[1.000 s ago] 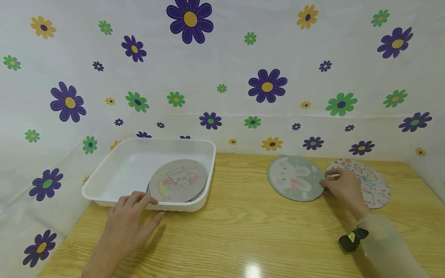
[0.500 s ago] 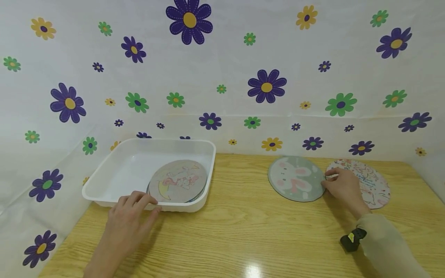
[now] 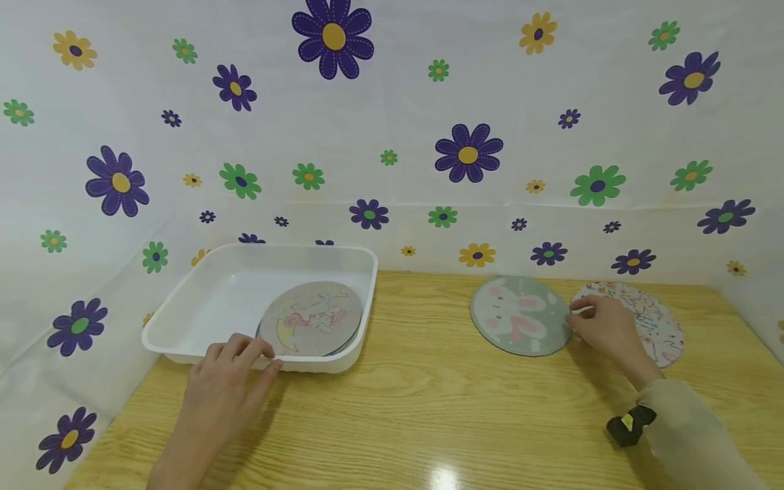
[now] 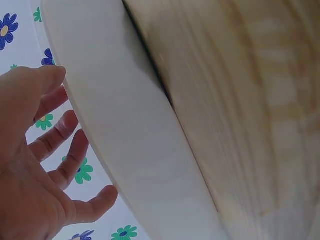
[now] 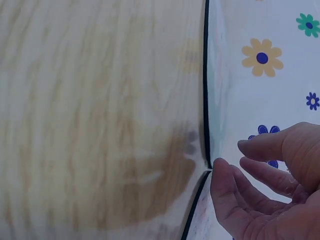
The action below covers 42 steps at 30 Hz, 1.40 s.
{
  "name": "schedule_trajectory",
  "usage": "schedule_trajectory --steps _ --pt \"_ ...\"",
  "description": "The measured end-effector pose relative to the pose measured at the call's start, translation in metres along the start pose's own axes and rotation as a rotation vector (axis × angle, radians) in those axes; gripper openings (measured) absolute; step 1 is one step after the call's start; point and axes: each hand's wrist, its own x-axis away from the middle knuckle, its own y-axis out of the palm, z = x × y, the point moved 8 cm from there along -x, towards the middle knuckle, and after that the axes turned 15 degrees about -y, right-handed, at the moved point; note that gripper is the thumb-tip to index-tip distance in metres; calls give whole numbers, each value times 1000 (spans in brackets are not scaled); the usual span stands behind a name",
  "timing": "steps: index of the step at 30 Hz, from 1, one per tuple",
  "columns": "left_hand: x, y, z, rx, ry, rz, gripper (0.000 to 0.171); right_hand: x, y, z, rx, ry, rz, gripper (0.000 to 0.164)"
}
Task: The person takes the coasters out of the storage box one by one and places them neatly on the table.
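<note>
On the wood-grain table (image 3: 429, 415), the white plastic tray (image 3: 214, 309) runs lengthwise left to right. To its right lies a round rabbit-print mat (image 3: 517, 316), flat, its ears pointing toward a neighbouring patterned mat (image 3: 661, 327). The left hand (image 3: 220, 388), fingers spread, touches the tray's near rim; the right hand (image 3: 606, 330), thumb and index parted, reaches where both mats meet.

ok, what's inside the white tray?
In the white tray, a round mat with a moon print lies toward the right end. A bluish edge peeks out beneath it, likely another mat. How many lie underneath is covered.
</note>
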Motion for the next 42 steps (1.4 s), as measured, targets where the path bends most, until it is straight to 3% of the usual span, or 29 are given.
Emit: schedule_trajectory --steps 8,18,42 --pt "0 0 0 -29 34 6 19 0 2 -25 5 -81 -24 38" --pt "-1 0 1 -42 16 -16 21 1 4 -63 38 -216 4 34" --pt "-2 2 1 -37 -21 -32 22 12 15 -102 97 -395 23 31"
